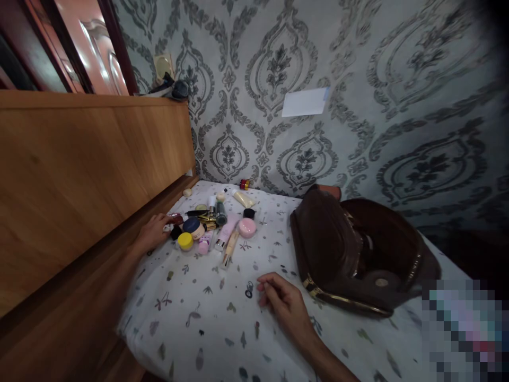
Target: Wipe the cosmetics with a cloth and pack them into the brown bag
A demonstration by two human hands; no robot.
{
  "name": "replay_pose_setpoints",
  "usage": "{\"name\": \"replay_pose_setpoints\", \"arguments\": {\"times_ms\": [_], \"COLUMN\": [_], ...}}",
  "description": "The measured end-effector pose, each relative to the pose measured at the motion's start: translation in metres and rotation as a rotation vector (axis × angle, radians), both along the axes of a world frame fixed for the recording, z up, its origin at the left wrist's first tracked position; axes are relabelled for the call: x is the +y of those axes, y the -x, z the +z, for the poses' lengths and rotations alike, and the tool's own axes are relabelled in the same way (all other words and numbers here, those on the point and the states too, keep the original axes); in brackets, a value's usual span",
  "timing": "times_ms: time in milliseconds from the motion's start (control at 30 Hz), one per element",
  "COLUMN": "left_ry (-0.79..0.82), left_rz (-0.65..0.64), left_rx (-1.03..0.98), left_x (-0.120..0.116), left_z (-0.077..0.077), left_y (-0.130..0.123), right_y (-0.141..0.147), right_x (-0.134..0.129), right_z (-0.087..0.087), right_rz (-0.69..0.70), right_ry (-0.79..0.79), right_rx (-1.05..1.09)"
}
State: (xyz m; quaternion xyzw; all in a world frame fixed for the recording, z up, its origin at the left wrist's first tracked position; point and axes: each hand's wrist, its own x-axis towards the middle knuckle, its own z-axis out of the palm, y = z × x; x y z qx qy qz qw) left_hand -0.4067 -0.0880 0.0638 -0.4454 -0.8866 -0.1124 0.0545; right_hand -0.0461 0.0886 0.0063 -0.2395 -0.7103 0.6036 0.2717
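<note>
The left hand (156, 231) is resting at the left edge of a cluster of cosmetics, its fingers bending beside a dark red item (175, 218) and a small black item (175, 232); whether it is gripping either, I cannot tell. The right hand (285, 302) is holding nothing visible, its fingers curling loosely, half open, low over the patterned sheet (214, 339). Just beside its fingertips, a small dark ring shape (248, 290) is showing.

Between and beyond the 2 hands, the cosmetics are lying close together: a yellow-lidded jar (185, 242), a blue-lidded jar (193, 227), a pink round jar (247, 228), a pink tube (227, 231) and a slim beige tube (231, 246). A cream tube (243, 199) is lying farther back, near the wallpapered wall (274, 143). At right, a brown bag (326, 244) is sitting with its top gaping. A wooden panel (99, 154) is standing along the left side
</note>
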Motion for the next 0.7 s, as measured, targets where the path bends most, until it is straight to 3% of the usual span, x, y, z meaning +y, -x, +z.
{"name": "replay_pose_setpoints", "arguments": {"times_ms": [267, 467, 700], "left_ry": [0.013, 0.07, 0.083], "left_rz": [-0.074, -0.026, 0.137], "left_rx": [-0.009, -0.017, 0.027], "left_x": [-0.008, -0.003, 0.016], "left_z": [-0.01, -0.006, -0.004], "left_y": [0.005, 0.009, 0.001], "right_y": [-0.001, 0.0, 0.0], "right_x": [0.002, 0.002, 0.001], "right_z": [-0.004, -0.008, -0.001], "right_rz": [0.014, 0.015, 0.013], "right_ry": [-0.044, -0.064, -0.049], "right_rx": [-0.038, -0.037, -0.029]}}
